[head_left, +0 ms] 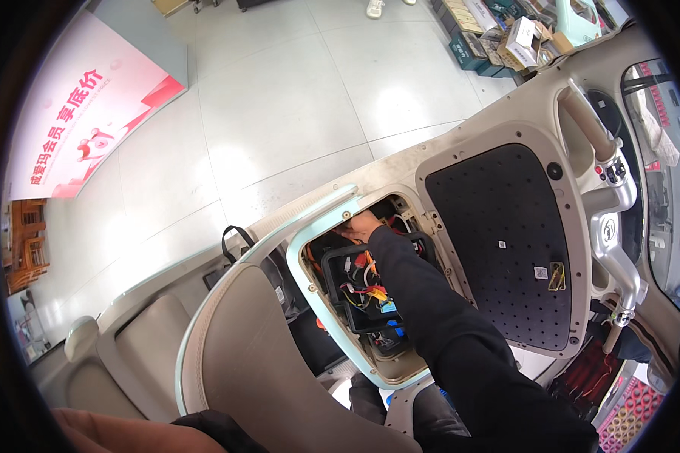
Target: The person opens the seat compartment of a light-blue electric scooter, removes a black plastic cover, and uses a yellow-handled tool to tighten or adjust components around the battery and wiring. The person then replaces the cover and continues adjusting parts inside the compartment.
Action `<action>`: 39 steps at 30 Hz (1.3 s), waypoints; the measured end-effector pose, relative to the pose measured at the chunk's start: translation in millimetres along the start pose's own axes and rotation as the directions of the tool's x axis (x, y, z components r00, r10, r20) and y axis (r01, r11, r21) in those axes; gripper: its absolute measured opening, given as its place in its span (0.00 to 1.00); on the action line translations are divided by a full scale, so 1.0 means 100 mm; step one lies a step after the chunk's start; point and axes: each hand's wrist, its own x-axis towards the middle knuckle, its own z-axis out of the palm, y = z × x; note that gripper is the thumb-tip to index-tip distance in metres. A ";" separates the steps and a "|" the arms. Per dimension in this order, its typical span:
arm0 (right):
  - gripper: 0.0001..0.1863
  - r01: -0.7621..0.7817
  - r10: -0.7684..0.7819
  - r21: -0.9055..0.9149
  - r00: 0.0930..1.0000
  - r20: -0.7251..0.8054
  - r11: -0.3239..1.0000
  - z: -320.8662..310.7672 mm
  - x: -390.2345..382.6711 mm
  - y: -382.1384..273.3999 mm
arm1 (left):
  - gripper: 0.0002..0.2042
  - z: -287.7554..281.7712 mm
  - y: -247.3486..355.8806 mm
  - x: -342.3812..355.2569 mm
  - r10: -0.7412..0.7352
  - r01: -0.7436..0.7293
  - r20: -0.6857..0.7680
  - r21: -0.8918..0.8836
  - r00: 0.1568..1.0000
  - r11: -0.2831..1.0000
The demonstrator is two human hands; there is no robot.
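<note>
My right hand [363, 225], on a dark-sleeved arm, reaches into the far side of an open compartment with a pale mint rim [304, 264]. Its fingers dip below the rim among orange cables, so whether they grip anything is hidden. Inside the compartment sits a black tray [329, 283] holding tangled wires, with a yellow connector [376, 292] among them. At the lower left edge lies my left hand [132, 434], its back partly visible and its fingers out of sight. A beige padded seat [249, 340] curves beside it.
Right of the compartment stands a raised panel [499, 226] with a black dotted underside. Beyond it are silver handlebars [610, 226] and a windshield [665, 166]. Stacked boxes [499, 45] rest on the tiled floor [279, 98] at the far right. A pink sign [91, 113] stands far left.
</note>
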 end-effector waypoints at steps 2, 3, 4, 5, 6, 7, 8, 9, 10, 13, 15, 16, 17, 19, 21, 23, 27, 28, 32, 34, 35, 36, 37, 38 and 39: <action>0.13 -0.029 0.029 -0.017 0.999 -0.027 0.999 -0.25 0.08 -0.15 | 0.14 0.05 0.08 0.01 0.020 -0.022 -0.037 -0.051 0.999 0.998; 0.12 -0.025 0.025 -0.009 0.998 -0.050 1.000 -0.51 0.13 -0.20 | 0.14 0.14 0.12 -0.01 0.018 -0.023 -0.053 -0.101 0.998 0.995; 0.12 -0.059 0.059 -0.033 0.998 -0.009 0.998 -0.42 0.11 -0.15 | 0.14 0.16 0.10 -0.06 0.012 -0.016 -0.048 -0.089 0.999 0.996; 0.12 -0.082 0.081 -0.002 0.995 -0.060 0.997 -0.36 0.12 -0.14 | 0.14 0.17 0.09 -0.07 0.008 -0.012 -0.052 -0.084 0.999 0.996; 0.12 -0.084 0.082 -0.026 0.993 -0.087 0.996 -0.33 0.09 -0.13 | 0.14 0.18 0.09 -0.08 0.007 -0.011 -0.052 -0.082 0.999 0.997; 0.13 -0.089 0.083 -0.049 0.991 -0.109 0.995 -0.34 0.07 -0.13 | 0.14 0.21 0.13 -0.07 0.007 -0.011 -0.049 -0.080 0.999 0.997; 0.14 -0.080 0.076 -0.048 0.993 -0.091 0.996 -0.34 0.09 -0.18 | 0.14 0.23 0.16 -0.05 0.012 -0.016 -0.052 -0.080 0.999 0.997; 0.15 -0.064 0.062 -0.019 0.995 -0.084 0.998 -0.33 0.10 -0.18 | 0.14 0.25 0.16 0.01 0.029 -0.033 -0.044 -0.097 0.999 0.995; 0.16 -0.081 0.069 -0.105 0.991 -0.113 0.991 -0.34 0.09 -0.17 | 0.14 0.25 0.19 0.00 0.031 -0.035 -0.036 -0.108 0.999 0.994; 0.17 0.039 -0.065 -0.219 0.992 -0.111 0.975 0.09 0.02 0.00 | 0.14 0.12 0.20 -0.05 0.047 -0.047 0.003 -0.043 0.999 0.998; 0.15 0.083 -0.100 -0.515 0.995 -0.004 0.853 -0.69 0.21 -0.34 | 0.14 0.35 0.57 0.10 0.102 -0.096 0.028 -0.159 0.994 0.983; 0.12 0.063 -0.113 -0.261 0.977 -0.182 0.963 -0.77 0.14 -0.26 | 0.14 0.56 0.55 -0.04 0.079 -0.060 0.089 -0.191 0.993 0.980; 0.09 0.106 -0.155 -0.306 0.978 -0.142 0.946 -0.67 0.08 -0.18 | 0.10 0.60 0.55 -0.10 0.042 -0.014 0.176 -0.159 0.984 0.987; 0.10 0.050 -0.094 -0.261 0.983 -0.160 0.964 -0.27 -0.01 -0.12 | 0.09 0.52 0.54 -0.12 0.047 -0.023 0.263 -0.091 0.964 0.996; 0.11 0.032 -0.069 -0.212 0.984 -0.167 0.977 -0.11 -0.04 -0.15 | 0.09 0.50 0.45 -0.14 0.040 -0.032 0.266 -0.032 0.963 0.999; 0.12 0.039 -0.089 -0.243 0.976 -0.198 0.969 -0.19 -0.03 -0.18 | 0.08 0.54 0.42 -0.12 0.048 -0.038 0.213 -0.052 0.976 0.998; 0.11 0.059 -0.159 -0.334 0.946 -0.281 0.941 -0.23 0.04 -0.18 | 0.08 0.56 0.38 -0.10 0.033 -0.027 0.176 -0.040 0.984 0.999; 0.10 0.076 -0.184 -0.342 0.938 -0.295 0.936 -0.26 0.07 -0.18 | 0.09 0.54 0.39 -0.11 0.023 -0.022 0.204 -0.008 0.979 1.000; 0.10 0.059 -0.163 -0.300 0.928 -0.335 0.952 -0.35 0.15 -0.17 | 0.08 0.57 0.36 -0.11 0.038 -0.043 0.178 0.027 0.983 0.999; 0.09 0.015 -0.127 -0.325 0.937 -0.326 0.946 -0.35 0.17 -0.17 | 0.08 0.56 0.35 -0.11 0.036 -0.043 0.174 0.037 0.984 0.998; 0.09 -0.008 -0.107 -0.336 0.941 -0.322 0.942 -0.33 0.17 -0.16 | 0.08 0.55 0.35 -0.11 0.035 -0.044 0.174 0.043 0.984 0.998; 0.09 -0.023 -0.091 -0.342 0.945 -0.315 0.939 -0.32 0.18 -0.15 | 0.09 0.54 0.35 -0.12 0.025 -0.034 0.175 0.050 0.984 0.998; 0.09 -0.012 -0.099 -0.340 0.946 -0.308 0.940 -0.34 0.20 -0.16 | 0.09 0.55 0.34 -0.12 0.027 -0.036 0.170 0.052 0.985 0.998; 0.09 -0.002 -0.106 -0.338 0.948 -0.301 0.941 -0.36 0.21 -0.17 | 0.09 0.56 0.33 -0.12 0.029 -0.038 0.165 0.055 0.986 0.998; 0.09 0.009 -0.113 -0.335 0.949 -0.293 0.942 -0.38 0.23 -0.17 | 0.09 0.56 0.33 -0.12 0.031 -0.041 0.161 0.059 0.986 0.997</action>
